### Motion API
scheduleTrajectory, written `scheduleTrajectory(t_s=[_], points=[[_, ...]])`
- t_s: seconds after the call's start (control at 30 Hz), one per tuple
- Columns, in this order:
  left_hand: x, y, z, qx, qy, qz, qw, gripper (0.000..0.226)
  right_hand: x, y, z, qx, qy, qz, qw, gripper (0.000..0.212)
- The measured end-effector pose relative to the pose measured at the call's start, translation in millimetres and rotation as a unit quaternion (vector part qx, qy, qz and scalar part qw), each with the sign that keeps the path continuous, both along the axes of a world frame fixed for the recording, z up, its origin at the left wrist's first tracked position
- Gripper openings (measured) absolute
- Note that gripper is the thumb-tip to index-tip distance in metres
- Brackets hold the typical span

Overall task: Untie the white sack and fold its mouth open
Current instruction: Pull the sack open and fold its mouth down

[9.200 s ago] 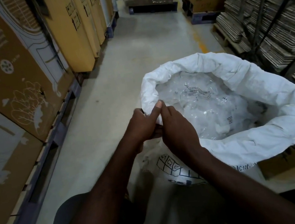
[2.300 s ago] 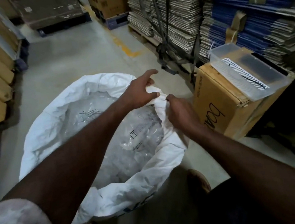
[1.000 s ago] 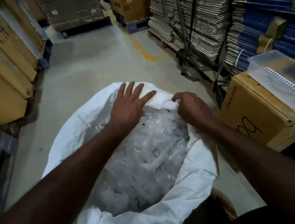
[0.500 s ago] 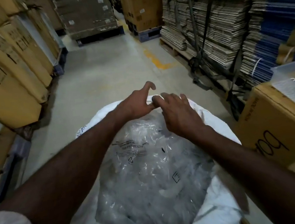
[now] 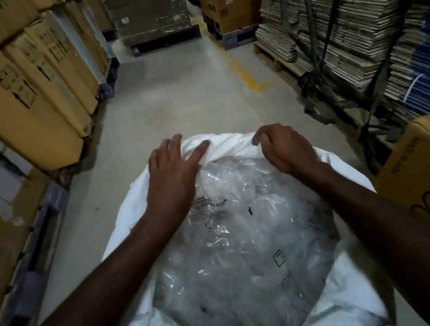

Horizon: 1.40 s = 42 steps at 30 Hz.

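At the far edge of the white sack (image 5: 233, 147) standing on the aisle floor (image 5: 173, 92), our right hand (image 5: 284, 147) grips the rolled rim with curled fingers while our left hand (image 5: 174, 172), fingers straight, seemingly presses it outward.

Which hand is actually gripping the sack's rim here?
The right hand: its fingers curl around the white sack rim. The left hand lies with straight fingers on it.
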<state>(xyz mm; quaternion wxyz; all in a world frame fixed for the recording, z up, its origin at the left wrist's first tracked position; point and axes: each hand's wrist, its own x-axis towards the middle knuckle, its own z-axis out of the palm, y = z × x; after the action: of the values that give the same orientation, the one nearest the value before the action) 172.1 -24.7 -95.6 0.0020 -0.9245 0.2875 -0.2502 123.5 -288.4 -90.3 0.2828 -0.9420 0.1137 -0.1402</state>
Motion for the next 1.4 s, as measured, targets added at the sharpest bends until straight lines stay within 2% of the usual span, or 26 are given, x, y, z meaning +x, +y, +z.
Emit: scheduleTrajectory(t_s=[0.13,0.2,0.23,0.3,0.33,0.37,0.4,0.47,0.53,0.63,0.73,0.77,0.8,0.83,0.9,0.93,0.97,1.03,1.13,1.27,1.4], points=[[13,-1,13,-0.036,0.091,0.008,0.995,0.075,0,-1,10,0.057,0.034,0.004,0.998,0.041],[20,-7,20,-0.102,0.166,-0.008,0.981,0.067,1,-1,12,0.031,0.04,0.012,0.999,0.039],[23,-9,23,-0.157,0.221,-0.014,0.962,0.057,3,0,14,-0.012,0.048,0.012,0.999,0.036],[32,-5,25,-0.293,0.328,-0.02,0.898,0.039,4,8,15,-0.142,0.044,0.0,0.989,0.031],[37,-2,26,-0.372,0.376,-0.006,0.849,0.034,5,13,14,-0.199,0.013,-0.005,0.98,0.032],[40,-1,31,-0.44,0.435,0.017,0.786,0.032,5,20,14,-0.239,-0.035,-0.001,0.97,0.033],[44,1,37,-0.477,0.488,0.041,0.73,0.03,5,28,14,-0.263,-0.086,0.018,0.961,0.034],[47,7,44,-0.5,0.57,0.079,0.647,0.022,6,43,12,-0.269,-0.142,0.087,0.949,0.038],[41,22,49,-0.471,0.622,0.09,0.619,0.018,7,58,5,-0.269,-0.136,0.149,0.942,0.048],[34,42,52,-0.437,0.616,0.028,0.655,0.024,11,76,-6,-0.325,-0.084,0.191,0.922,0.069],[45,39,49,-0.449,0.627,0.088,0.63,0.017,30,86,2,-0.363,-0.042,0.207,0.908,0.076],[52,37,46,-0.451,0.609,0.092,0.645,0.022,39,87,7,-0.365,-0.028,0.209,0.907,0.075],[53,35,46,-0.447,0.564,0.093,0.688,0.027,46,86,12,-0.363,-0.014,0.212,0.907,0.072],[45,32,51,-0.418,0.484,0.097,0.762,0.033,54,83,17,-0.351,0.004,0.217,0.911,0.068],[19,33,50,-0.267,0.249,0.093,0.926,0.05,67,80,30,-0.288,0.059,0.225,0.929,0.059],[-5,34,52,-0.203,0.156,0.078,0.964,0.056,71,81,37,-0.248,0.081,0.225,0.939,0.052],[-27,36,50,-0.164,0.098,0.057,0.98,0.06,75,83,43,-0.212,0.099,0.225,0.946,0.044],[-62,37,36,-0.114,0.061,0.042,0.991,0.062,83,90,50,-0.166,0.13,0.212,0.954,0.038],[-83,55,13,-0.063,0.099,0.095,0.989,0.076,88,103,53,-0.141,0.182,0.168,0.959,0.037],[-84,69,-9,-0.089,0.133,0.146,0.976,0.088,86,115,44,-0.17,0.198,0.142,0.955,0.046],[-66,72,-16,-0.125,0.169,0.179,0.961,0.093,76,126,44,-0.216,0.16,0.16,0.95,0.037]])
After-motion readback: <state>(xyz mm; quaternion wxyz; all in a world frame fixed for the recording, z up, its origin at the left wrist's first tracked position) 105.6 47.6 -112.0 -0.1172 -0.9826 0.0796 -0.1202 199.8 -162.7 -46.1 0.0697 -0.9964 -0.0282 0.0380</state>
